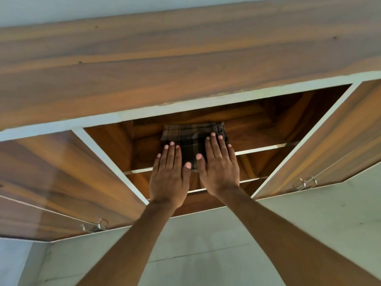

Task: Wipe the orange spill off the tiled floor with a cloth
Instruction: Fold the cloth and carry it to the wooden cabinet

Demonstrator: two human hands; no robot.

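Cloth [193, 139], dark plaid and folded, lies on the upper shelf [261, 149] of the open cabinet [115, 116], long axis running inward. We lay left hand [168, 178] and right hand [219, 168] flat on its near end, fingers extended, gripping nothing.

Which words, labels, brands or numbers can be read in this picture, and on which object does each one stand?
None: no text shows anywhere.
The checked cloth bears only a woven pattern, no label.
The cupboard doors, the shelves and the wall carry no writing.
The left hand and right hand cover part of the cloth.
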